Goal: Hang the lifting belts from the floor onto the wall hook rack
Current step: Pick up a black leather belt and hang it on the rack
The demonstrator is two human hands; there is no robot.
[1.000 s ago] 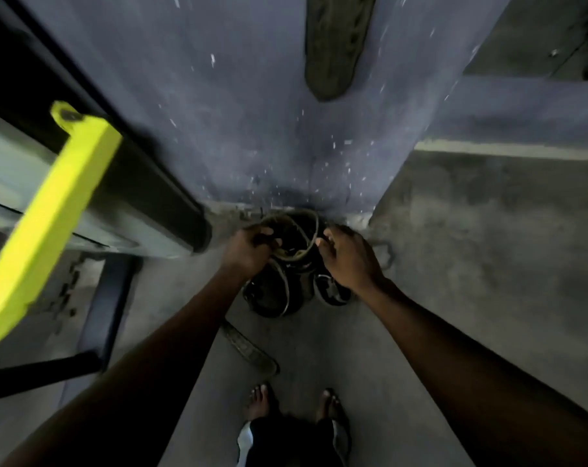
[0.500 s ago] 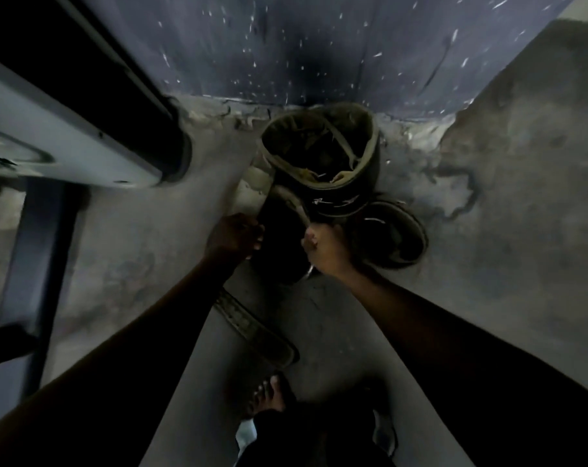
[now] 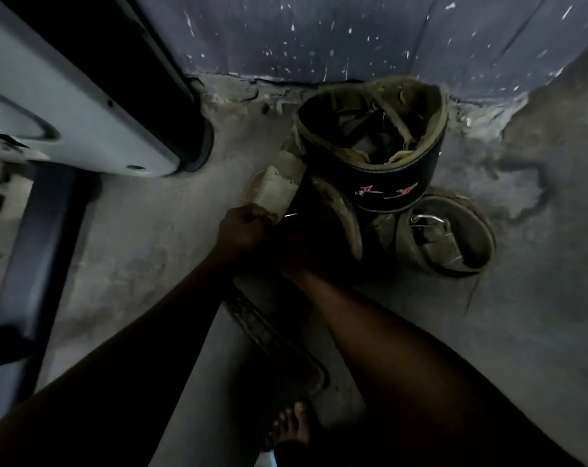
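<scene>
Lifting belts (image 3: 339, 217) sit heaped on the floor (image 3: 144, 264) against the far wall (image 3: 319, 35). I count two coils, a big black belt (image 3: 380, 183) on edge and a smaller coil (image 3: 447, 230) just right of it, one flat belt (image 3: 272, 335) stretched out toward the near foot (image 3: 292, 426), and a pale belt end (image 3: 275, 193) at the left. The left grip (image 3: 242, 230) is curled round that pale end, while the right grip (image 3: 302, 254) lies in deep shadow beside the black belt, so I cannot tell whether it holds anything.
</scene>
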